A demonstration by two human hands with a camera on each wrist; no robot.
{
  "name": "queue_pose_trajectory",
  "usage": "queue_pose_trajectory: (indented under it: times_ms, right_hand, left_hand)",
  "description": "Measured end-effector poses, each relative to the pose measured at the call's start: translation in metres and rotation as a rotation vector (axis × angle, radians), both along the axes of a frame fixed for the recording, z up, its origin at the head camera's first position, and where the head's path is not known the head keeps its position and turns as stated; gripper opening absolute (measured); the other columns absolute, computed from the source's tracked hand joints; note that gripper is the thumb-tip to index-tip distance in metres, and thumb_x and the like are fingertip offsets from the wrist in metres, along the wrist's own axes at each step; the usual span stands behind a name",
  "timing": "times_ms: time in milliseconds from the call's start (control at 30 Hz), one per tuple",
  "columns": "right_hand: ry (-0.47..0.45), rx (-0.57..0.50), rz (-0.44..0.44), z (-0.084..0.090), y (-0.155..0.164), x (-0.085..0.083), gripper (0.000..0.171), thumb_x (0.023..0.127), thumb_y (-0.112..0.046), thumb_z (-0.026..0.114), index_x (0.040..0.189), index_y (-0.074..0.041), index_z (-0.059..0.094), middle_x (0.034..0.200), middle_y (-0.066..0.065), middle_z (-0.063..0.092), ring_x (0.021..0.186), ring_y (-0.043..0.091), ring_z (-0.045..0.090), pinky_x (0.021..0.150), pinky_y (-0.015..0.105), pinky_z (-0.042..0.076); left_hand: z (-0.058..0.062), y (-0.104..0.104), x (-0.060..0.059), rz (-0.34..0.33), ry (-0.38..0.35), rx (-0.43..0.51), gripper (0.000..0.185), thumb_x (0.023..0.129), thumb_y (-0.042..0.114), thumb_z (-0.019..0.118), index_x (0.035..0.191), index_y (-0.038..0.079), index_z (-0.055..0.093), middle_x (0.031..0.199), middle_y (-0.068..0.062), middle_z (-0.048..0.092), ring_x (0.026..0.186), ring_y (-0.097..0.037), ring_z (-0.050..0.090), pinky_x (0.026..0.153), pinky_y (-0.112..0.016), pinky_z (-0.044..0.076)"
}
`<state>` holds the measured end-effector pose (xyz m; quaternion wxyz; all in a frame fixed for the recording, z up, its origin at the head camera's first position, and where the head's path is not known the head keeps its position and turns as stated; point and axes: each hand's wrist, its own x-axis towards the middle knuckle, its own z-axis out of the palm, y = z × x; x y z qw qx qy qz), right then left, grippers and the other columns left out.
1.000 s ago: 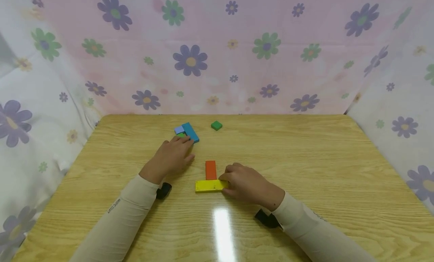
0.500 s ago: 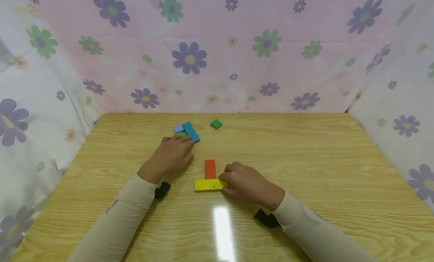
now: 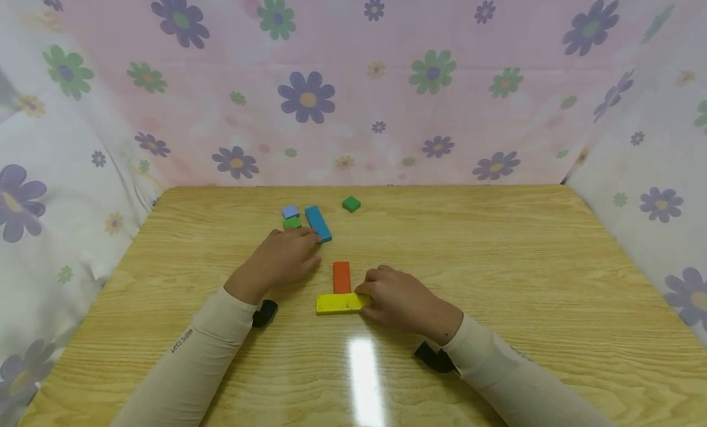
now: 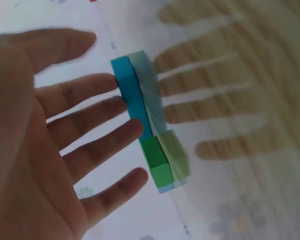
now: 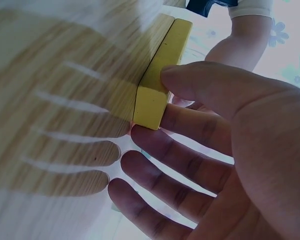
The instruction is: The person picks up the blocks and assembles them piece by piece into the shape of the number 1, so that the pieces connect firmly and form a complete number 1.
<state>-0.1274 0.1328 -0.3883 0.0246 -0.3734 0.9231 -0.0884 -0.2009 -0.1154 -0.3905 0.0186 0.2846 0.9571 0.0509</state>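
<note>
My left hand [image 3: 278, 260] lies at the near end of a long blue block [image 3: 317, 222]. In the left wrist view its fingers reach out nearly straight, fingertips [image 4: 119, 103] right against the blue block, thumb apart. A green block [image 3: 291, 222] and a light-blue block [image 3: 290, 211] sit just left of the blue one. My right hand [image 3: 405, 303] holds the right end of a long yellow block [image 3: 338, 303], thumb on the near side and index finger on the far side. Standing out from the yellow block's far side is a red block [image 3: 341, 276], the two forming a T.
A darker green block [image 3: 351, 203] lies alone near the back of the wood-grain table [image 3: 497, 255]. Flowered cloth [image 3: 353, 108] hangs along the back and both sides. Each wrist carries a dark strap-on camera, such as the black piece [image 3: 435, 357] under the right wrist.
The blue block has slid right and toward me with my left fingers, opening a gap from the green and light-blue blocks. My right hand stays at the yellow block.
</note>
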Motion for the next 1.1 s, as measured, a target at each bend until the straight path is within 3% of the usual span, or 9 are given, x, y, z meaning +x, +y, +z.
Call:
queue_pose_trajectory:
  times_ms: [433,1100]
  right_hand:
    - [-0.006,0.009,0.003,0.002,0.000,0.001,0.025,0.087,-0.024,0.078,0.108,-0.010,0.076,0.098,0.002,0.069,0.087,0.016,0.059,0.069,0.026,0.053]
    - [0.004,0.003,0.009,0.002,0.001,0.002,0.024,0.088,-0.026,0.076,0.107,-0.012,0.076,0.099,0.001,0.069,0.085,0.015,0.058,0.071,0.025,0.052]
  left_hand:
    - [0.004,0.005,0.009,-0.057,-0.035,0.019,0.054,0.097,0.050,0.058,0.134,0.011,0.063,0.140,-0.007,0.061,0.128,-0.026,0.059,0.101,-0.053,0.049]
    - [0.003,0.008,0.014,-0.109,-0.005,0.032,0.050,0.094,0.047,0.063,0.134,0.015,0.065,0.142,-0.004,0.061,0.127,-0.026,0.060,0.104,-0.056,0.047]
